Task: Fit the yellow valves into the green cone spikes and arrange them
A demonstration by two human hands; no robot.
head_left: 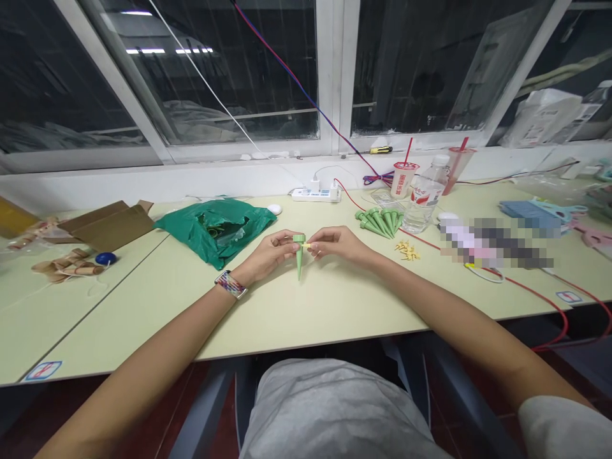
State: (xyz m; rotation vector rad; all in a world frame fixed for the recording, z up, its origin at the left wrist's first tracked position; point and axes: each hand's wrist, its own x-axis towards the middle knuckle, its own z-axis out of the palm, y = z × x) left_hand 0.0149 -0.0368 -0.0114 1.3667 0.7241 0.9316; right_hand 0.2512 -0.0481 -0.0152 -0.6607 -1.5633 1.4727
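My left hand [268,252] holds a green plastic spike [299,260] upright by its wide top, with the point facing down toward the table. My right hand [335,245] pinches a small yellow piece [306,245] against the spike's top. Both hands meet above the pale green tabletop [306,312]. To the right lies a heap of similar green spikes [379,222], and a small pile of yellow pieces [408,251] sits nearer my right hand. A woven band [231,284] circles my left wrist.
A green plastic bag [217,231] and a flattened cardboard box [108,224] lie to the left. Behind the hands are a white power strip [315,195], a water bottle [424,194], and two drink cups [404,179]. A red cable [526,296] runs along the right.
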